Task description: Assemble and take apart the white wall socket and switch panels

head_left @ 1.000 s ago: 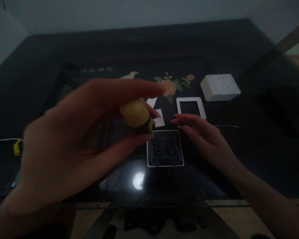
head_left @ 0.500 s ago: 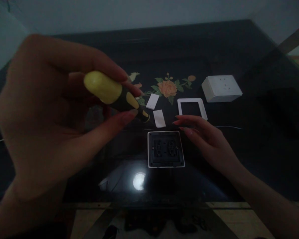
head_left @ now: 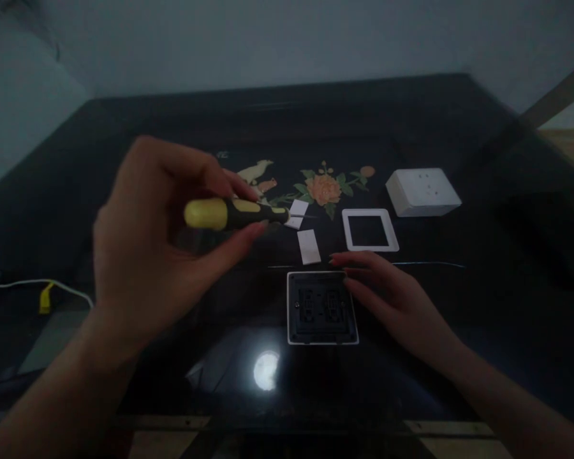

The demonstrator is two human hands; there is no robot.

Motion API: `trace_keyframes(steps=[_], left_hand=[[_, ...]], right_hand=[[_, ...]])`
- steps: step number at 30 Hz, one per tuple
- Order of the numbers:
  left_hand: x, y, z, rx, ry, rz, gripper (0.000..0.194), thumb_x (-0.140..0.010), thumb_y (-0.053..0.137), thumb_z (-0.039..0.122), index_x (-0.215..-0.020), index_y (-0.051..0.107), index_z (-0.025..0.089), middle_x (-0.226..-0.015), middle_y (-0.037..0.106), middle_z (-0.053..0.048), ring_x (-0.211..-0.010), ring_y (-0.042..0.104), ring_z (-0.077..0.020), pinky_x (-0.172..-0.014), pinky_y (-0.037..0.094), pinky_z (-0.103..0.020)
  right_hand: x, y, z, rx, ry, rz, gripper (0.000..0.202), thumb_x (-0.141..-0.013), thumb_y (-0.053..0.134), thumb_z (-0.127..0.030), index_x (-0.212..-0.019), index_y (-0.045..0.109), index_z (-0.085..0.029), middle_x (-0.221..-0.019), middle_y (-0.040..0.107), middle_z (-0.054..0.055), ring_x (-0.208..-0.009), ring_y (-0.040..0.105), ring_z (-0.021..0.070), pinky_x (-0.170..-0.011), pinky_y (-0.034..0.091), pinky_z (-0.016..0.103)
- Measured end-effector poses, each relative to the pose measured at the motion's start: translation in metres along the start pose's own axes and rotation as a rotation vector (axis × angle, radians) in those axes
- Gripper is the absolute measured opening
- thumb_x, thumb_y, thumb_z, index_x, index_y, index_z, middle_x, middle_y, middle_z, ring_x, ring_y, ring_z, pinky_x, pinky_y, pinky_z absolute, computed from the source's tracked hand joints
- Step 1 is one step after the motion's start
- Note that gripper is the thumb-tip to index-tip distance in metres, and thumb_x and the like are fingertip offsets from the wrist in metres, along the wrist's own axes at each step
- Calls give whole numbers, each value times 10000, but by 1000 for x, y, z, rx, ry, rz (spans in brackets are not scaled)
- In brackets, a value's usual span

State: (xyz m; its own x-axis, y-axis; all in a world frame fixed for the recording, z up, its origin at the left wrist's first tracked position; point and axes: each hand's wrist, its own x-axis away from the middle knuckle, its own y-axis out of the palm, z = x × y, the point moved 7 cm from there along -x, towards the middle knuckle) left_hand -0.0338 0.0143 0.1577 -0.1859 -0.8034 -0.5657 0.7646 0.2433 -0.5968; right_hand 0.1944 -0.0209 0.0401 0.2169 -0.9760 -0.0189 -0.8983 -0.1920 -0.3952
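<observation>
My left hand [head_left: 157, 248] pinches a yellow and black screwdriver [head_left: 234, 214] above the table, its thin shaft pointing right over a white rectangular piece [head_left: 298, 209]. A second white piece [head_left: 309, 247] lies just below that one. The switch base [head_left: 322, 308], black inside with a white rim, lies face up with a screw at each side. My right hand [head_left: 387, 287] rests by its upper right corner, fingers apart, holding nothing. Behind this hand is a square white frame [head_left: 391, 231] with an open middle.
A white socket box [head_left: 423, 191] stands at the right on the dark glossy table [head_left: 196, 376]. Flowers and birds are pictured on the tabletop. A white cable [head_left: 71, 291] with a yellow tag [head_left: 44, 298] lies at the left.
My left hand has moved away from the camera, and the screwdriver has swung from pointing down-right to nearly level. My right hand has come to the base's corner. The view has tilted up slightly.
</observation>
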Motion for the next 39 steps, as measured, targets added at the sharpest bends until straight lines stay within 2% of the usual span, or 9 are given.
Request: trace_keyframes(steps=[2, 5, 8, 13, 18, 26, 32, 35, 39], left_hand=[[-3, 11, -9, -67, 29, -49, 305, -768, 770, 244, -946, 523, 263, -965, 669, 42, -905, 705, -180, -768, 576, -324], [-5, 35, -25, -158, 22, -191, 211, -817, 673, 177, -850, 475, 240, -940, 684, 27, -877, 690, -174, -779, 553, -328], [-6, 51, -40, -222, 38, -224, 224, -812, 652, 155, -791, 444, 238, -902, 662, 13, -876, 662, -182, -769, 542, -318], [-9, 59, -74, -348, -16, -192, 201, -844, 615, 198, -757, 438, 237, -835, 580, -4, -809, 597, -190, -739, 504, -327], [-6, 70, -98, -398, -55, -269, 142, -850, 589, 197, -784, 466, 223, -867, 584, -23, -835, 593, -195, -760, 493, -322], [7, 88, -105, -481, -112, -431, 83, -888, 583, 277, -873, 526, 218, -910, 656, -45, -813, 639, -234, -649, 465, -318], [9, 93, -104, -486, -126, -486, 169, -887, 624, 353, -930, 532, 217, -936, 700, -40, -783, 671, -222, -610, 467, -300], [9, 93, -102, -489, -130, -497, 217, -900, 613, 394, -999, 539, 216, -995, 712, -45, -792, 685, -218, -621, 486, -301], [10, 93, -101, -496, -127, -492, 245, -931, 569, 384, -1099, 550, 207, -1078, 705, -68, -897, 695, -245, -698, 534, -335]], right_hand=[[0, 1, 0, 46, -20, -9, 259, -928, 551, -271, -1179, 615, -266, -1206, 701, 52, -1091, 681, 227, -936, 578, 462], [0, 1, -4, 107, -72, -11, 260, -927, 533, -235, -1172, 613, -271, -1180, 708, 50, -1086, 681, 220, -936, 579, 469], [0, 2, -8, 153, -131, -13, 253, -924, 520, -212, -1146, 622, -278, -1138, 715, 53, -1069, 686, 224, -906, 593, 473], [0, 3, -11, 159, -163, -28, 243, -921, 518, -185, -1115, 627, -284, -1107, 719, 47, -1052, 694, 217, -892, 598, 445], [-1, 4, -11, 173, -163, -29, 233, -920, 524, -185, -1107, 631, -275, -1094, 718, 51, -1038, 693, 221, -898, 590, 444], [0, 5, -9, 169, -162, -26, 221, -932, 518, -193, -1109, 618, -279, -1110, 702, 49, -1061, 676, 211, -918, 582, 466], [0, 3, -8, 200, -166, -15, 246, -937, 502, -191, -1138, 615, -276, -1125, 705, 55, -1073, 678, 215, -917, 586, 466], [-1, 1, -8, 213, -174, 7, 260, -930, 509, -194, -1154, 617, -274, -1132, 711, 61, -1065, 684, 224, -901, 592, 471], [0, -2, -6, 209, -185, 32, 265, -927, 524, -189, -1158, 626, -271, -1127, 717, 48, -1056, 686, 208, -905, 591, 442]])
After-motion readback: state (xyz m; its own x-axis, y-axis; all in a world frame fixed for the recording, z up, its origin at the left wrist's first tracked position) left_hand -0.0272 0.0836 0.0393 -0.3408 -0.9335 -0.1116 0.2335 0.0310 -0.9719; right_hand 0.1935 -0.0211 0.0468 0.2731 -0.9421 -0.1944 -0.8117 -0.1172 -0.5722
